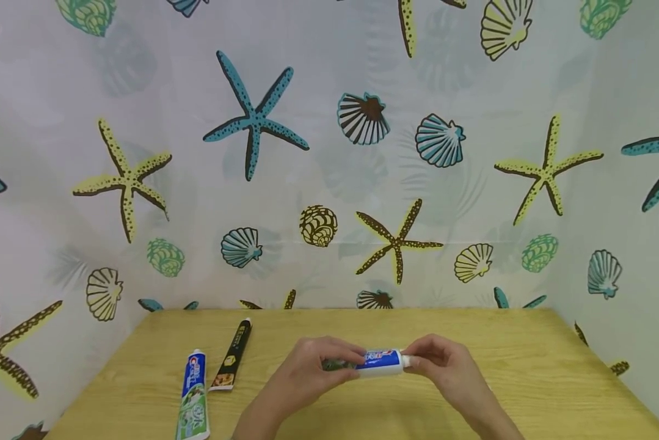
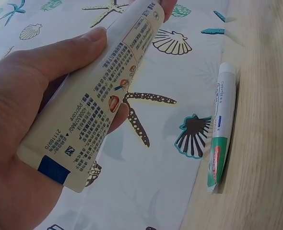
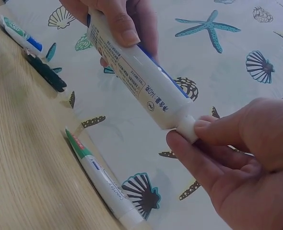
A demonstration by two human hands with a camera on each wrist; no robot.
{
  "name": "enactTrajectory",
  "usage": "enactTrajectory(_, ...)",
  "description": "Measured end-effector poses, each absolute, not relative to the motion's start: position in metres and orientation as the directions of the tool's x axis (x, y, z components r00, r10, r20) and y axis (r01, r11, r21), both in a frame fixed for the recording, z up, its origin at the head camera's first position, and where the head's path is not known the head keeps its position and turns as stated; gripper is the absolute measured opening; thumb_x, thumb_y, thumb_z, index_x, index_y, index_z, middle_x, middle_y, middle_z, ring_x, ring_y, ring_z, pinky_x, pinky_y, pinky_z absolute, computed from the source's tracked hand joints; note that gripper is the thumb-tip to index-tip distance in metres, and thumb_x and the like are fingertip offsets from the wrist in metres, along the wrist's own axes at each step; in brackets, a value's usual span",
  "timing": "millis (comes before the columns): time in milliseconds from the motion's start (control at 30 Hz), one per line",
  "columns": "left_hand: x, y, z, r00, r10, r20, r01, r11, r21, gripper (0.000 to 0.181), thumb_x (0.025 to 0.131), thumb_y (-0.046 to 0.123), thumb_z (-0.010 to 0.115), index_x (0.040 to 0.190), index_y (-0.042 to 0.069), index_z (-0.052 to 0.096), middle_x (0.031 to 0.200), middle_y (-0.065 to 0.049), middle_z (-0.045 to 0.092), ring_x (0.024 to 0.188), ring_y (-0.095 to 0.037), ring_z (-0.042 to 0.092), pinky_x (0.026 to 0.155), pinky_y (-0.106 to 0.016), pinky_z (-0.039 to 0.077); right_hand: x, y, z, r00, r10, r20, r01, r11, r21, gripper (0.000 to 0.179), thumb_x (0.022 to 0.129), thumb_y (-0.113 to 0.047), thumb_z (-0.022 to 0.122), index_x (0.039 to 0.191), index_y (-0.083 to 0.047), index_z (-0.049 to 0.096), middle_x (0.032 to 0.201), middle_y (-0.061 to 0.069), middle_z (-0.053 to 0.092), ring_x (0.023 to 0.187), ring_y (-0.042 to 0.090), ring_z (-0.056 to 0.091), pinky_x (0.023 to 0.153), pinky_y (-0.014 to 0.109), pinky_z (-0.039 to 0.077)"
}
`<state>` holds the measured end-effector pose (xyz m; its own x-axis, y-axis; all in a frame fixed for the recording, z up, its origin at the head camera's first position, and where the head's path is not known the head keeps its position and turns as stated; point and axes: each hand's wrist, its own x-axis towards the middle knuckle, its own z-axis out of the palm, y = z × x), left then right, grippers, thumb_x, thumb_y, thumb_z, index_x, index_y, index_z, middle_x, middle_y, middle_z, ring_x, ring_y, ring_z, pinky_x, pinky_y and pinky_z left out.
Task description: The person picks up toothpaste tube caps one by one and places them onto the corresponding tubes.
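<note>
Above the table, my left hand grips a blue and white toothpaste tube around its body, thumb on one side and fingers on the other. In the left wrist view the toothpaste tube shows its white back with printed text and a blue square near the flat end. My right hand pinches the white cap between thumb and forefinger. The cap sits at the tube's neck; whether it is loose I cannot tell.
On the wooden table at left lie a blue and green toothpaste tube and a slim black tube. A white and green tube lies there too, seen in both wrist views. Patterned cloth hangs around the table.
</note>
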<state>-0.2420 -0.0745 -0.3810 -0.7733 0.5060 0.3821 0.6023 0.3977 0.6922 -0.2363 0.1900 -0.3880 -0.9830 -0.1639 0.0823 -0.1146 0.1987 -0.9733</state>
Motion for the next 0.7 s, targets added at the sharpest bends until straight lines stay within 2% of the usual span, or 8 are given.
enactTrajectory(267,-0.2424,-0.0725,-0.3791,-0.780,0.499,0.378,0.597,0.410,0.690,0.019,0.088,0.018,0.076,0.106,0.022,0.078,0.116,0.006,0.073,0.107,-0.012,0.069,0.083,-0.019,0.056,-0.2370,0.1895,-0.3861,-0.985,-0.155,0.078,-0.110,0.208,-0.972,0.015,0.100,-0.003,0.055,0.110,0.003,0.064,0.108,0.015,0.069,0.096,0.022,0.070,0.085,0.034,0.060)
enactTrajectory(567,-0.2422,-0.0721,-0.3782,-0.774,0.502,0.386,0.597,0.376,0.709,0.019,0.088,0.020,0.075,0.106,0.021,0.078,0.117,0.005,0.073,0.107,-0.015,0.069,0.081,-0.018,0.056,-0.2383,0.1912,-0.3862,-0.986,-0.160,0.049,-0.077,0.172,-0.982,0.026,0.101,-0.016,0.057,0.113,0.006,0.063,0.100,0.014,0.071,0.087,0.023,0.072,0.080,0.035,0.061)
enactTrajectory(700,-0.2405,-0.0725,-0.3788,-0.777,0.499,0.385,0.590,0.362,0.722,0.018,0.088,0.021,0.076,0.106,0.023,0.078,0.117,0.005,0.073,0.107,-0.015,0.069,0.082,-0.019,0.056,-0.2379,0.1922,-0.3874,-0.983,-0.177,0.055,-0.084,0.158,-0.984,0.032,0.100,-0.022,0.059,0.114,0.006,0.063,0.101,0.013,0.071,0.089,0.023,0.072,0.082,0.035,0.060)
